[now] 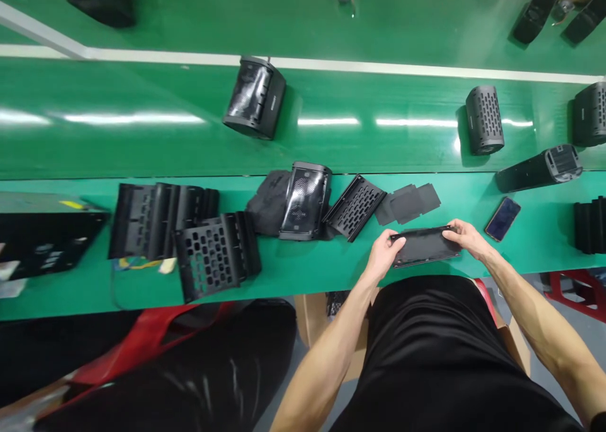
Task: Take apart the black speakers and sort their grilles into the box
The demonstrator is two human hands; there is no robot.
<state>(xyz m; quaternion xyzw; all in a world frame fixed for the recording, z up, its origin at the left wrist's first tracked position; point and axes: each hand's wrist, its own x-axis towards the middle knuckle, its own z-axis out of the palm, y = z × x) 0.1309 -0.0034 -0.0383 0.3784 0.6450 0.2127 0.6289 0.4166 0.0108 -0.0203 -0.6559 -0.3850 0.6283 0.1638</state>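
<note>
A flat black panel [425, 246] lies level over the near edge of the green bench, and I hold it by both short ends. My left hand [384, 253] grips its left end. My right hand [466, 236] grips its right end, fingers curled over the top edge. Just beyond the panel lie several dark felt sheets [408, 203]. Left of these rests a perforated black grille [354, 206], tilted against a speaker body wrapped in shiny film [304, 201].
Stacks of black grilles [214, 254] and housings [158, 220] sit at the left of the bench. A phone [502, 218] lies to the right. Speakers [483, 120] [254, 97] ride the green conveyor [142, 141] behind. A red stool [142, 343] stands at lower left.
</note>
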